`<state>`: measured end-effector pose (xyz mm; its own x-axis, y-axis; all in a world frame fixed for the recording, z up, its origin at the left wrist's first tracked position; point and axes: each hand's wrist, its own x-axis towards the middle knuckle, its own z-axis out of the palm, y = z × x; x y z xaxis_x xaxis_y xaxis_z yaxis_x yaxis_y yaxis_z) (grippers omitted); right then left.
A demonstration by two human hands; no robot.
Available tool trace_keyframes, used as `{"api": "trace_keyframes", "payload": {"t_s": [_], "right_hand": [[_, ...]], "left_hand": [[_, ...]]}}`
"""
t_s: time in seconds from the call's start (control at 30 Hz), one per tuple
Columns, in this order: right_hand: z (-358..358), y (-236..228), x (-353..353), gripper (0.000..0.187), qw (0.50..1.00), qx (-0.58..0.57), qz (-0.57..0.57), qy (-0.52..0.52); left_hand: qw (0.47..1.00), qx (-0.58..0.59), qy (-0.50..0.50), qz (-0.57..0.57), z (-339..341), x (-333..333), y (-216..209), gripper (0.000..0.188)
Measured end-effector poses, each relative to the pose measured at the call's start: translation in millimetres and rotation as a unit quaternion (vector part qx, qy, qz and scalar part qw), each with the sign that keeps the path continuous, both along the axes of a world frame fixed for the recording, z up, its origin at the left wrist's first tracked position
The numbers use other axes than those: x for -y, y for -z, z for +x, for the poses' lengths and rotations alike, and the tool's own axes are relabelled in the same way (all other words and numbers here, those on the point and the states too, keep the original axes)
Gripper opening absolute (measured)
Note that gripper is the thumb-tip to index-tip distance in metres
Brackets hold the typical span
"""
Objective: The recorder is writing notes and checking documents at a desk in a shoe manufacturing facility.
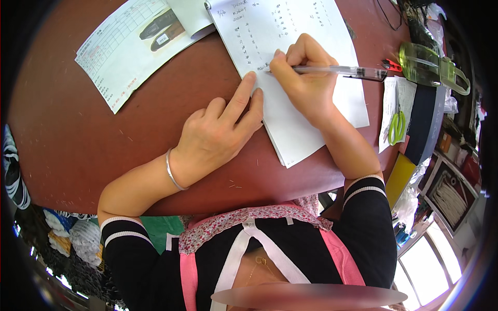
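My right hand [306,80] is closed around a pen [358,72] with a clear barrel and dark end. Its tip is hidden behind my fingers, close to the handwriting on a white notepad [301,129]. Columns of handwritten notes cover the upper part of the pad; the lower part is blank. On the pad's left edge rests my left hand [218,127], index finger stretched toward the last written line, other fingers loosely bent, nothing held.
A printed sheet [122,57] with a table and shoe pictures lies on the brown tabletop [155,109] at left. To the right are green-handled scissors [397,128] on paper, a green transparent bottle [423,63], a red clip-like item [391,65] and a dark box [424,124].
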<state>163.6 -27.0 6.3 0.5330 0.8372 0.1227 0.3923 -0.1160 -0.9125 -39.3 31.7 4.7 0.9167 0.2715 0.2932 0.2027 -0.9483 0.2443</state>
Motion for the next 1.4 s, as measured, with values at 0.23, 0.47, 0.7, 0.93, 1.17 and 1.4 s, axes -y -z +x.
{"api": "trace_keyframes", "payload": {"t_s": [0.23,0.47,0.7,0.93,1.17,1.4], "right_hand": [[-2.2,0.2,3.6,0.037,0.995,0.082,-0.029,-0.048],[-4.9,2.5,6.1,0.038,0.999,0.014,-0.011,-0.039],[-3.9,1.7,2.7,0.038,0.999,0.019,-0.011,-0.038],[-5.6,0.4,3.7,0.038,1.0,0.014,0.006,-0.022],[-4.8,-1.3,5.5,0.037,1.0,0.018,-0.008,-0.015],[-6.9,-0.7,-0.2,0.036,1.0,0.028,-0.004,0.007]], "left_hand": [[1.0,-0.01,-0.006,0.027,-0.1,3.3,2.1,0.047],[0.996,0.028,-0.028,0.076,-1.2,7.4,7.9,0.03],[0.997,0.034,-0.028,0.066,-0.8,4.0,6.4,0.029],[0.997,0.037,-0.025,0.059,-2.0,3.8,10.0,0.03],[0.998,0.023,-0.019,0.054,0.3,6.1,8.0,0.037],[0.999,0.005,-0.008,0.041,-1.4,1.4,2.3,0.048]]}}
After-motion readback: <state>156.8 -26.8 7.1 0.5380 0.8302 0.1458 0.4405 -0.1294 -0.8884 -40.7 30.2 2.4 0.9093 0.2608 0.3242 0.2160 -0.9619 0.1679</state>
